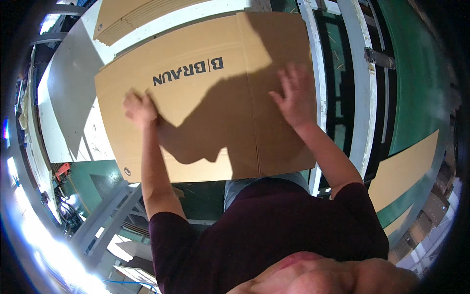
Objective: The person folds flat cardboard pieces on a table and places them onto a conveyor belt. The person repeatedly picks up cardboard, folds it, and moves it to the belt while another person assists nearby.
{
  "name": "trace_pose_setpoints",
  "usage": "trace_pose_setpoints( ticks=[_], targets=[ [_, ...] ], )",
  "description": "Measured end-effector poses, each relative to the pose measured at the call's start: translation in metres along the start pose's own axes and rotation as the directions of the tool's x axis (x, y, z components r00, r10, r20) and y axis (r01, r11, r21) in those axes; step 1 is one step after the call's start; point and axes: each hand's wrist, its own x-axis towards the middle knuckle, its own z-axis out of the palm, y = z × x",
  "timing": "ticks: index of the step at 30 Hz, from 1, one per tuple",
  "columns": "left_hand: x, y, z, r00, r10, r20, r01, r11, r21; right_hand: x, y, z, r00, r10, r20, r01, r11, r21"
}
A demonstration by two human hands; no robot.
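Observation:
A large flat brown cardboard sheet (196, 108), folded like a flattened carton, lies in front of me with dark printing that appears upside down. My left hand (140, 109) is over its left part, slightly blurred, fingers loosely bent and apart, holding nothing. On the right, my right hand (294, 95) is spread over the shaded panel beyond a vertical crease, fingers stretched and thumb out. Whether either palm presses on the cardboard is hard to tell. Shadows of my head and arms fall across the sheet.
A stack of cardboard sheets (142, 19) lies at the far left on a white surface (63, 103). Metal rails (360, 98) run along the right side. Past them, another cardboard piece (406, 171) lies on green flooring (416, 98). A grey metal frame (105, 215) stands at lower left.

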Motion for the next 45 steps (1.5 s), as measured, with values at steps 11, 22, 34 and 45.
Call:
trace_pose_setpoints(
  ticks=[11, 22, 34, 45],
  targets=[
    [-0.01, 0.101, 0.012, 0.995, 0.103, -0.016, -0.103, 0.995, -0.007, 0.099, -0.023, 0.032, 0.809, -0.58, -0.096, 0.543, 0.675, 0.5],
    [-0.01, 0.102, 0.013, 0.993, 0.108, -0.043, -0.108, 0.994, 0.002, 0.101, -0.016, 0.037, 0.805, -0.593, -0.036, 0.539, 0.703, 0.463],
    [-0.01, 0.114, 0.005, 0.997, 0.04, -0.069, -0.042, 0.999, -0.028, -0.097, -0.057, -0.031, 0.572, -0.753, 0.325, 0.417, 0.608, 0.675],
    [-0.008, 0.102, 0.007, 0.997, 0.053, -0.062, -0.051, 0.998, 0.043, -0.13, -0.058, -0.016, 0.7, -0.701, 0.137, 0.505, 0.621, 0.599]
  ],
)
